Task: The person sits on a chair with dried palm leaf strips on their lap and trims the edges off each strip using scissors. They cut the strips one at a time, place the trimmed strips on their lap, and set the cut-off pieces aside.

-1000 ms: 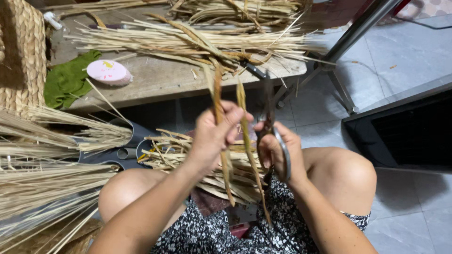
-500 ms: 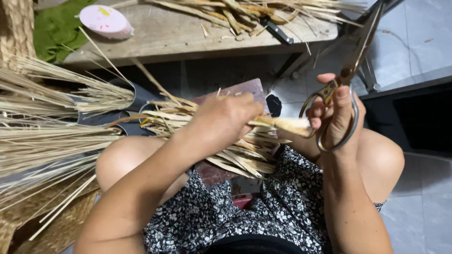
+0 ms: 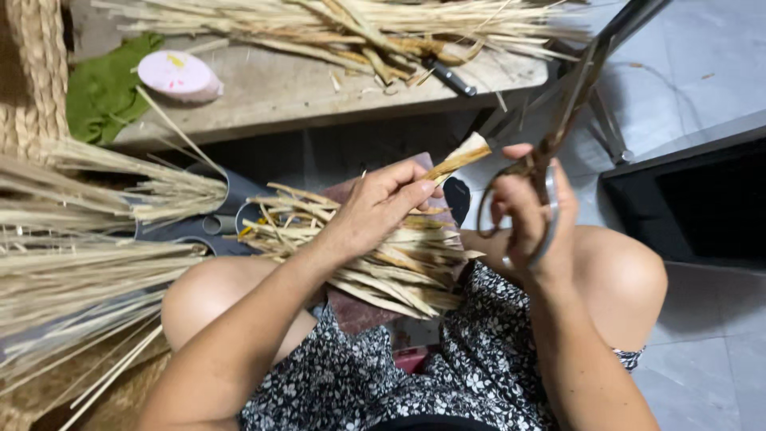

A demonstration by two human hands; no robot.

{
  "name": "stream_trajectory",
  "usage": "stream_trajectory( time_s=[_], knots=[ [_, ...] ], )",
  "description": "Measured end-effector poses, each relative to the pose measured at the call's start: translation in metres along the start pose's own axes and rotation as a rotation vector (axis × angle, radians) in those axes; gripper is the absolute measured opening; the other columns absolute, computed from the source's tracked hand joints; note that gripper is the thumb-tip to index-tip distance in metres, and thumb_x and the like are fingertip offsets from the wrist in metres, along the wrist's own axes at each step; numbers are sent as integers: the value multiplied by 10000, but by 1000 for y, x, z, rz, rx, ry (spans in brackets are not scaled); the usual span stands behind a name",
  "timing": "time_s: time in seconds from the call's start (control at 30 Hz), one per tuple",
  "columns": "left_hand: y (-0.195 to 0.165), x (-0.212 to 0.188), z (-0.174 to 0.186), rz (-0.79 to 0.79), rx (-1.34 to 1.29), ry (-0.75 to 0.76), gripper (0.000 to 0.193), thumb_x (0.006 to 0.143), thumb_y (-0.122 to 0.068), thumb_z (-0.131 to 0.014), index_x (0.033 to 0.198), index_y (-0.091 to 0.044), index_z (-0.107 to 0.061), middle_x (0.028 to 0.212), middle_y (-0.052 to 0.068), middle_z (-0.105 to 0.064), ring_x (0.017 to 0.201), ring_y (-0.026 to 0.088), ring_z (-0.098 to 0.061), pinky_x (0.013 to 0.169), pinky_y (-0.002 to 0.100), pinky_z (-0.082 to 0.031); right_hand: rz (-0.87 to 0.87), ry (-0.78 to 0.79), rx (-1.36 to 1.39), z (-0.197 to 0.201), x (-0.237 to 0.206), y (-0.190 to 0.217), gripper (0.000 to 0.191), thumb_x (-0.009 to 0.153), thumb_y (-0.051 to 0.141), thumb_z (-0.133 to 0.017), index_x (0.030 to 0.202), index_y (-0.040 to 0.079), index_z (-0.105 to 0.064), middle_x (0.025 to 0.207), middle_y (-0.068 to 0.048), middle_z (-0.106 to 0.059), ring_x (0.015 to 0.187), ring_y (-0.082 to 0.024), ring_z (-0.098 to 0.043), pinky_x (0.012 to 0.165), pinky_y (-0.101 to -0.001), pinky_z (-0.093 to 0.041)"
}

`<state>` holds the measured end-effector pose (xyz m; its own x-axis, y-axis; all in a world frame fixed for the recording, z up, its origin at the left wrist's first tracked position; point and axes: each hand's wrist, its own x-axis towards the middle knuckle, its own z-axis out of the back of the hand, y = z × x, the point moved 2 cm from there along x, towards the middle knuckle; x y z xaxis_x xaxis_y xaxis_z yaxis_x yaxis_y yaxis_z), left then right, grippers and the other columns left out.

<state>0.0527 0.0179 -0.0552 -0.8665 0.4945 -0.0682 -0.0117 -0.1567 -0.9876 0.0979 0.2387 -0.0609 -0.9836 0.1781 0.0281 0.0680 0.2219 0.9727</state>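
With trimmed straw strips piled on the lap and long dry tan stalks untrimmed, the left hand pinched 1 flat tan straw strip while the right hand gripped large metal scissors.

A worn wooden bench stands on a pale grey tiled floor, beside a dark boxy cabinet.
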Motion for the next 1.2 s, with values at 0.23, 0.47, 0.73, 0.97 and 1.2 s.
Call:
stream_trajectory(
  time_s=[0.23, 0.47, 0.73, 0.97, 1.2],
  knots=[
    [8, -4, -30, 231, -327, 76, 274, 992, -279, -659, 1075, -32, -743, 831, -42, -665, 706, 31, -615, 602, 205, -553, -60, 20, 153, -13, -3, -4, 516, 901, -17, -724, 1375, 15, -522, 1051, -44, -677, 939, -94, -646, 827, -243, -545],
    [6, -6, -39, 251, -224, 101, 292, 1009, -286, -643, 1084, -25, -751, 801, -29, -668, 723, 47, -634, 646, 226, -562, -93, 86, 156, -8, -1, -6, 524, 889, -4, -725, 1373, 23, -527, 946, -48, -669, 806, -127, -652, 702, -259, -538],
    [-1, -1, -30, -44, -16, -201, 287, 1053, -280, -604, 1105, -36, -745, 905, -32, -703, 850, 47, -657, 762, 215, -558, -99, 66, 181, -4, 0, -5, 510, 904, -19, -734, 1373, 10, -535, 956, -23, -647, 847, -94, -616, 740, -243, -513],
    [9, 3, -51, 74, -407, -171, 156, 945, -144, -744, 1026, -41, -660, 926, -16, -701, 826, 29, -628, 730, 188, -537, -85, 95, 100, -8, -3, -6, 484, 930, 23, -735, 1369, 32, -531, 999, -9, -640, 901, -64, -607, 776, -214, -506],
    [10, 4, -40, 90, -626, -334, 140, 957, -129, -734, 992, -66, -614, 786, -31, -594, 598, 15, -469, 513, 169, -381, -80, 194, -154, -16, -11, -16, 504, 908, 176, -746, 1355, 57, -547, 1019, -19, -691, 905, -77, -645, 757, -228, -545]
  ],
)
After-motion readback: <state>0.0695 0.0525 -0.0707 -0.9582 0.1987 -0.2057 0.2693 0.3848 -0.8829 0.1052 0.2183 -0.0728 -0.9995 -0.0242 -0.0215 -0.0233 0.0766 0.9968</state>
